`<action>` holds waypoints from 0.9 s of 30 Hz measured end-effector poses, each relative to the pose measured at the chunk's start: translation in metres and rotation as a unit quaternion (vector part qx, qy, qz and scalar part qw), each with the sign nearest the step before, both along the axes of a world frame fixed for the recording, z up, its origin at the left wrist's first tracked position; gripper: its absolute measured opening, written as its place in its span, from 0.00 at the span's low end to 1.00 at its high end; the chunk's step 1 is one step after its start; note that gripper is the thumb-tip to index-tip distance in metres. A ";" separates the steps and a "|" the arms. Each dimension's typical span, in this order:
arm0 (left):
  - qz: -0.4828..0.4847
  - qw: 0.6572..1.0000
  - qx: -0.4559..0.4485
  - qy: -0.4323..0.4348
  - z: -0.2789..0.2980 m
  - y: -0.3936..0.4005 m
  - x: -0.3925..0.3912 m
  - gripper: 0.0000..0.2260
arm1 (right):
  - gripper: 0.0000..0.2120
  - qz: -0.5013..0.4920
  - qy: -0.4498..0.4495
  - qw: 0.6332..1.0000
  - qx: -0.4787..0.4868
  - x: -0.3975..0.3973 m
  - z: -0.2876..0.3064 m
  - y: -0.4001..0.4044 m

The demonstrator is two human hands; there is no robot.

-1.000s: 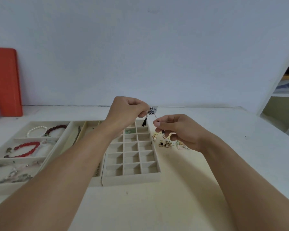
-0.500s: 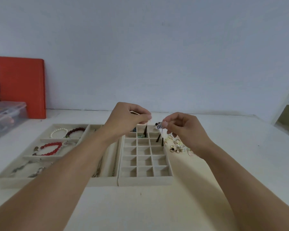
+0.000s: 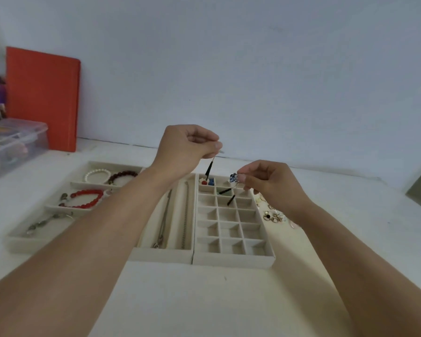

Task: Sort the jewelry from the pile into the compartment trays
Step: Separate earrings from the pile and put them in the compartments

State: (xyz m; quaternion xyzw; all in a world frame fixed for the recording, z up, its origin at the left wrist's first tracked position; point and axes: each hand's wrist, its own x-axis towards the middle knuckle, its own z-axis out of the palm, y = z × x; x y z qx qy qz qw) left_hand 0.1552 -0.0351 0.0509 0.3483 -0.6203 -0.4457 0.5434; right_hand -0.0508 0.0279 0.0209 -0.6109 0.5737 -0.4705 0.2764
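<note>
1. The left hand [image 3: 187, 147] is raised above the trays, fingers curled, thumb and forefinger pinching the top of a black tassel earring [image 3: 209, 169] that hangs straight down over the far left corner of the grid tray.
2. The right hand [image 3: 270, 183] is lower and to the right, fingertips pinching a blue-and-white patterned earring [image 3: 233, 178]; thin black tassels dangle from it over the second and third rows of the tray.
3. The two hands are apart, each with its own earring.
4. Under them sits the grid tray [image 3: 231, 260], beige, divided into many small square compartments. Its far left compartment holds a red bead [image 3: 204, 182] and a blue piece [image 3: 211, 182].
5. Touching its left side is a long-slot tray [image 3: 161, 256] with chain necklaces [image 3: 184, 215] laid lengthwise.
6. Further left, a third tray [image 3: 20, 244] holds a white pearl bracelet [image 3: 96, 174], a dark red bead bracelet [image 3: 122, 176] and a bright red bead bracelet [image 3: 84, 199].
7. The jewelry pile [image 3: 274, 216], small gold-toned rings and earrings, lies on the white table [image 3: 204, 300] just right of the grid tray, partly hidden behind the right wrist.
8. At the far left stand an orange board [image 3: 43, 98] against the wall and a clear plastic box [image 3: 12, 144].
</note>
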 end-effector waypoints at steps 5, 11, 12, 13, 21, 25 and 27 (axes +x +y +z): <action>0.008 1.000 -0.015 -0.009 0.001 -0.001 -0.001 0.04 | 0.01 0.018 0.049 0.998 0.019 0.003 0.000 -0.009; 0.013 1.000 -0.010 -0.017 0.000 0.000 -0.002 0.04 | 0.01 0.042 0.111 0.990 0.079 0.000 -0.002 -0.017; 0.014 1.000 -0.010 -0.019 -0.001 0.000 -0.002 0.04 | 0.01 0.043 0.117 0.988 0.086 0.000 -0.001 -0.018; 0.016 1.000 -0.010 -0.021 -0.001 0.000 -0.002 0.04 | 0.02 0.045 0.121 0.988 0.089 0.001 -0.001 -0.019; 0.017 0.999 -0.010 -0.029 -0.006 -0.006 -0.002 0.05 | 0.02 0.035 0.108 0.992 0.047 0.005 -0.005 -0.022; 0.021 0.999 -0.011 -0.030 -0.006 -0.007 -0.002 0.05 | 0.01 0.035 0.082 0.995 0.048 0.005 -0.004 -0.023; 0.021 0.999 -0.008 -0.032 -0.006 -0.007 -0.003 0.05 | 0.03 0.026 0.071 0.996 0.037 0.007 -0.004 -0.023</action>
